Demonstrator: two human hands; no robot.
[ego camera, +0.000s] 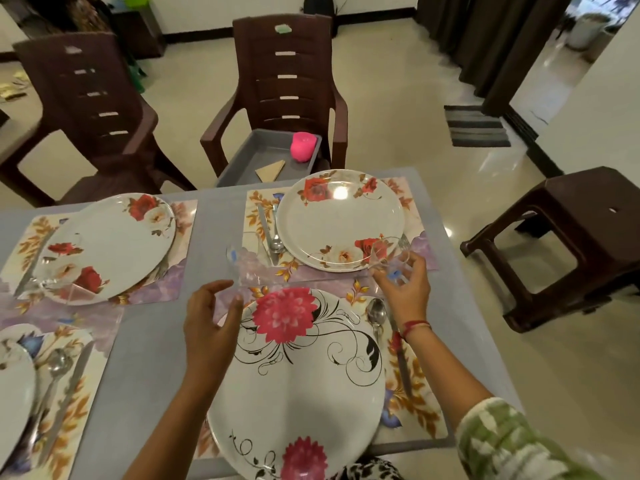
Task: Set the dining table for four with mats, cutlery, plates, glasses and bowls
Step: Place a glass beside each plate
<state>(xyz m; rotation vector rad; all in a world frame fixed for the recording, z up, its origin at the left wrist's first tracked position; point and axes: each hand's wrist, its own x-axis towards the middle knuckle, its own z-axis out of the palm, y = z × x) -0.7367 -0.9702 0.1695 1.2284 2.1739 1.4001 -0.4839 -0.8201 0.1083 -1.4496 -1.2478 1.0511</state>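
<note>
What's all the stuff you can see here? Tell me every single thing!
table: one, grey, in front
mats: four, flowery, on the table
plates: four, white with flowers, one on each mat
spoons: three, silver, beside plates
knives: at least three, silvery, beside plates
glasses: at least two, clear, above the nearest plate
chairs: two, brown, beyond the table
stool: one, brown, right of the table
tray: one, grey, on the right chair's seat
cup: one, pink, in the tray
rug: one, grey-striped, on the floor far right
left hand: one, by a glass, grip unclear
right hand: one, holding a glass
</note>
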